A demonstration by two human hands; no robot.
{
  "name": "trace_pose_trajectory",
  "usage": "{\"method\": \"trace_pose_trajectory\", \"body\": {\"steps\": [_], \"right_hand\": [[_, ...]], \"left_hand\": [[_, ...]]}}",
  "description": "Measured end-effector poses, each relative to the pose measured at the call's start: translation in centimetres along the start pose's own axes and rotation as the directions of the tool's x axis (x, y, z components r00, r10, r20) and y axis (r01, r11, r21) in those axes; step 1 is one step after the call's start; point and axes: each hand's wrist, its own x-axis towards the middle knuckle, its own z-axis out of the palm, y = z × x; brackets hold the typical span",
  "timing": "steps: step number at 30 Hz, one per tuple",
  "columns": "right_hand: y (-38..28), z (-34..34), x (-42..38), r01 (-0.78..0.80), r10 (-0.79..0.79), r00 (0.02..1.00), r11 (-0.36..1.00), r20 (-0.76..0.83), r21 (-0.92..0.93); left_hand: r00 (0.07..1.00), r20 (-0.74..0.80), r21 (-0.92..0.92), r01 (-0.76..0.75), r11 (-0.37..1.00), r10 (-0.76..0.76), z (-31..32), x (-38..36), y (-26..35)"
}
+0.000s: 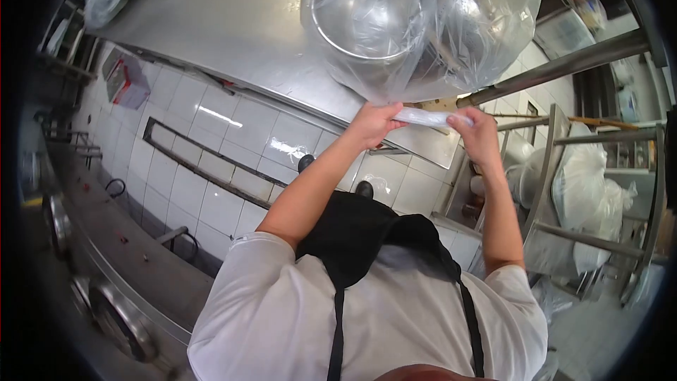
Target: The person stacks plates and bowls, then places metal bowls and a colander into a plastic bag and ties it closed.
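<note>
Both my hands are at the near edge of a steel table, gripping the two ends of a narrow roll of whitish plastic. My left hand is closed with its thumb along the roll's left end. At the other end, my right hand pinches it between thumb and fingers. Just beyond the roll, a large clear plastic bag is draped over a round metal pot and a second shiny metal vessel. The bag's lower edge comes right down to my hands.
A metal rack on the right holds white plastic bags. A metal post crosses at upper right. White tiles with a floor drain channel lie to the left, near a red-and-white box. A steel stove counter runs behind left.
</note>
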Motion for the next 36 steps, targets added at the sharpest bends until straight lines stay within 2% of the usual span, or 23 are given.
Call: {"method": "trace_pose_trajectory", "body": {"steps": [1, 2, 4, 5, 7, 8, 10, 12, 16, 18, 20, 21, 23, 25, 26, 28, 29, 30, 31, 32, 34, 35, 36], "right_hand": [[-3.0, -1.0, 0.5, 0.244, -0.252, 0.968, 0.951, -0.018, -0.188], [-5.9, -1.8, 1.4, 0.510, -0.494, 0.860, 0.818, 0.128, -0.266], [-9.5, -0.2, 3.4, 0.858, -0.769, 0.513, 0.448, 0.382, -0.250], [-11.1, 1.3, 4.5, 0.946, -0.823, 0.324, 0.269, 0.467, -0.184], [-14.3, 5.7, 7.1, 0.991, -0.748, 0.088, -0.004, 0.658, -0.137], [-15.3, 9.9, 9.2, 0.978, -0.609, 0.161, -0.007, 0.777, -0.208], [-18.1, 13.8, 10.3, 0.947, -0.093, 0.206, -0.231, 0.974, -0.222], [-18.4, 15.8, 9.9, 0.939, -0.121, 0.273, -0.184, 0.954, -0.292], [-15.8, 21.6, 11.5, 0.910, -0.201, 0.397, -0.037, 0.895, -0.412], [-17.1, 21.3, 9.4, 0.808, -0.017, 0.581, -0.113, 0.814, -0.579], [-13.9, 30.3, 13.3, 0.650, 0.467, 0.750, -0.395, 0.468, -0.649], [-13.7, 30.6, 13.6, 0.626, 0.464, 0.774, -0.461, 0.430, -0.629], [-12.0, 30.4, 12.9, 0.576, 0.455, 0.816, -0.584, 0.356, -0.572], [-7.9, 33.3, 15.0, 0.543, 0.443, 0.839, -0.643, 0.315, -0.540], [-7.0, 34.0, 15.6, 0.523, 0.433, 0.852, -0.672, 0.294, -0.525], [-12.0, 27.9, 13.1, 0.680, 0.294, 0.733, -0.303, 0.614, -0.668], [-13.4, 24.6, 11.5, 0.754, 0.179, 0.655, -0.106, 0.734, -0.648], [-13.0, 22.5, 11.1, 0.811, -0.229, 0.578, 0.056, 0.784, -0.582], [-11.6, 20.3, 11.1, 0.877, -0.602, 0.453, 0.166, 0.658, -0.451], [-10.7, 18.1, 10.5, 0.937, -0.872, 0.303, 0.201, 0.384, -0.284], [-9.6, 12.1, 4.6, 0.810, -0.827, 0.555, 0.562, 0.087, 0.170], [-8.2, 9.6, 2.0, 0.642, -0.689, 0.724, 0.690, 0.032, 0.334], [-5.0, 9.2, 0.1, 0.660, -0.621, 0.749, 0.674, -0.230, 0.332]], "left_hand": [[0.994, -0.105, 0.054, -0.023, 0.998, 0.028, 0.6, 0.1, -0.5], [0.984, -0.151, 0.214, -0.059, 0.975, 0.093, 1.1, 0.2, -0.7], [0.950, -0.221, 0.511, -0.082, 0.856, 0.222, 1.8, 0.4, -1.1], [0.843, 0.009, 0.790, -0.336, 0.513, 0.538, -0.7, 2.4, -3.8], [0.693, 0.016, 0.988, -0.120, 0.093, 0.721, 0.1, 2.2, -4.7], [0.611, 0.061, 0.993, 0.043, -0.110, 0.789, 0.4, 2.0, -4.9], [0.579, -0.128, 0.992, 0.072, 0.106, 0.805, 1.4, 1.2, -4.8], [0.539, -0.317, 0.942, 0.081, 0.326, 0.780, 2.1, 0.6, -4.6], [0.503, -0.168, 0.911, -0.249, 0.328, 0.848, 1.0, 0.6, -6.4], [0.507, -0.064, 0.843, -0.434, 0.319, 0.859, 0.0, 1.3, -7.8], [0.512, 0.001, 0.800, -0.516, 0.306, 0.859, -1.8, 2.7, -9.5], [0.525, 0.011, 0.635, -0.661, 0.400, 0.851, -3.2, 4.0, -10.8], [0.649, -0.039, 0.237, -0.733, 0.638, 0.760, -3.6, 3.7, -11.1], [0.844, -0.072, -0.192, -0.535, 0.823, 0.531, -2.3, 1.5, -10.1], [0.839, -0.144, -0.039, -0.534, 0.844, 0.524, -2.3, 1.3, -10.2], [0.800, -0.227, 0.391, -0.447, 0.804, 0.555, -2.1, 1.1, -9.0], [0.776, -0.237, 0.635, -0.331, 0.698, 0.584, -2.2, 0.8, -7.6], [0.783, -0.189, 0.887, -0.122, 0.445, 0.592, -1.2, 0.0, -5.9], [0.802, -0.145, 0.989, 0.097, 0.114, 0.580, -0.6, -0.4, -4.8], [0.768, -0.006, 0.999, 0.029, -0.025, 0.640, -0.8, -0.1, -4.2], [0.668, 0.278, 0.949, -0.077, -0.307, 0.690, -2.2, 1.0, -3.6], [0.682, 0.136, 0.985, -0.017, -0.170, 0.719, -1.3, 0.5, -3.0], [0.688, -0.008, 0.999, 0.042, -0.029, 0.726, 0.3, -0.4, -2.2]]}}
